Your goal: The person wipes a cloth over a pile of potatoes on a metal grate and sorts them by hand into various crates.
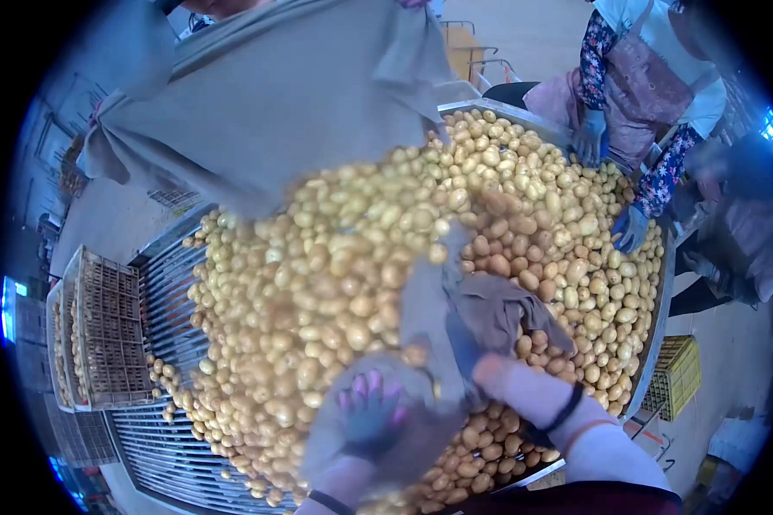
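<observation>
A large heap of small yellow potatoes [352, 283] covers a metal sorting table with a roller bed [167, 343]. My left hand [371, 414], in a dark glove with pink fingertips, grips a fold of grey sack cloth [429, 318] near the bottom edge. My right hand [500, 378], a black band on its wrist, clutches the bunched brownish end of the same cloth just above the potatoes. A big grey sack [266, 103] hangs over the far side of the heap, held up by another person, and blurred potatoes spill below it.
A co-worker in floral sleeves, an apron and blue gloves [631, 227] stands at the table's right rim [661, 292]. Wire crates [107, 335] sit to the left. A yellow crate [678, 373] is on the floor to the right.
</observation>
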### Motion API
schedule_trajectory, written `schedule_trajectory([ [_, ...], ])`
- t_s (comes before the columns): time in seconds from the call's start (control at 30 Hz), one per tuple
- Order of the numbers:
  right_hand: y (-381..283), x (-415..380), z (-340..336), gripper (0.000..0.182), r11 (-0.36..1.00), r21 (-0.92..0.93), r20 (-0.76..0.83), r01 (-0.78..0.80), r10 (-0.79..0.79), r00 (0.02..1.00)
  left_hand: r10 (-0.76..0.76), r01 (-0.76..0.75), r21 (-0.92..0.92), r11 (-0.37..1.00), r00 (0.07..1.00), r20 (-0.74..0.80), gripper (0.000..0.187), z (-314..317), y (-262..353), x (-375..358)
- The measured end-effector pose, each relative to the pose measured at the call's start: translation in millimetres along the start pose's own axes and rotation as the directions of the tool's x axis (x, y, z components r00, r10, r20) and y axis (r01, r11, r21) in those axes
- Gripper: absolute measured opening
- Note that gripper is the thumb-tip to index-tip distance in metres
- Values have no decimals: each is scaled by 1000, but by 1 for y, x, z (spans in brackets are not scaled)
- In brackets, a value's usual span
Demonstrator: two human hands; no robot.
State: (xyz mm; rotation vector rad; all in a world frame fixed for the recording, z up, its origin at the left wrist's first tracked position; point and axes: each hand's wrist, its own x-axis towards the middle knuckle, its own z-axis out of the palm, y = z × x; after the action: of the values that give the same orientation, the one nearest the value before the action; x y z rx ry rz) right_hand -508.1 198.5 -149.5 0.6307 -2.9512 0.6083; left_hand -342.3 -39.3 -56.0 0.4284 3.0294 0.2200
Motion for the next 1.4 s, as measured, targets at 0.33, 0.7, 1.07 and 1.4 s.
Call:
schedule_trajectory([
  [0.33, -61, 50, 34, 36, -239, 920, 314, -310, -24, 949, -98, 86, 104, 991, 987, 124, 55, 4, 6, 8],
  [0.7, -61, 55, -7, 32, 974, 228, 3, -10, 10, 1000, -172, 113, 181, 977, 919, 355, 54, -1, 18, 26],
  [1.07, -57, -141, -121, 43, 998, 43, -63, -38, 41, 997, 72, 86, -563, 822, 965, 253, 51, -30, 76, -1],
  [1.4, 95, 33, -41, 51, 918, -355, -69, -175, 161, 985, -34, 2, -170, 985, 982, -187, 58, 43, 87, 190],
])
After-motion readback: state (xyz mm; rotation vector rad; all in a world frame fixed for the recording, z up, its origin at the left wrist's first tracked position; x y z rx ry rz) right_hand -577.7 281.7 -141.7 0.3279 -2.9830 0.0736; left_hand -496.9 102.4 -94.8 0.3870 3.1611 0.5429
